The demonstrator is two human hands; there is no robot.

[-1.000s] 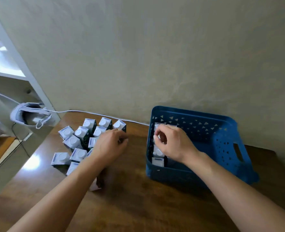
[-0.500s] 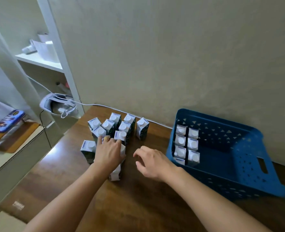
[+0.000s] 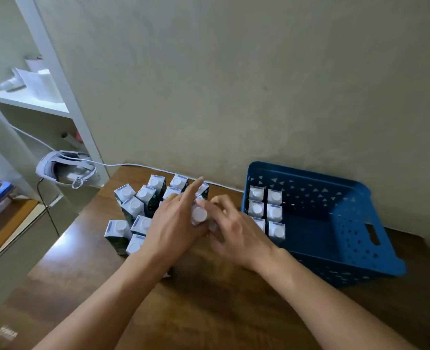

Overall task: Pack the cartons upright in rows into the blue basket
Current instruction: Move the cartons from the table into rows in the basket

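In the head view, both hands meet in the middle of the frame over a wooden tabletop. The left hand and the right hand hold between them one carton with a white round cap. The left hand curls round the carton from the left side, with its forefinger stretched straight up and away. The fingers of the right hand curl against the carton from the right; motion blur hides exactly how they lie.

Left of the hands, a group of loose cartons stands upright on the tabletop, close together, partly hidden by the left hand.

The blue basket sits on the right of the frame, against the wall. Inside it, packed cartons stand upright in two rows along its left wall.

At the left edge of the frame, a white headset with a cable lies on a low shelf.
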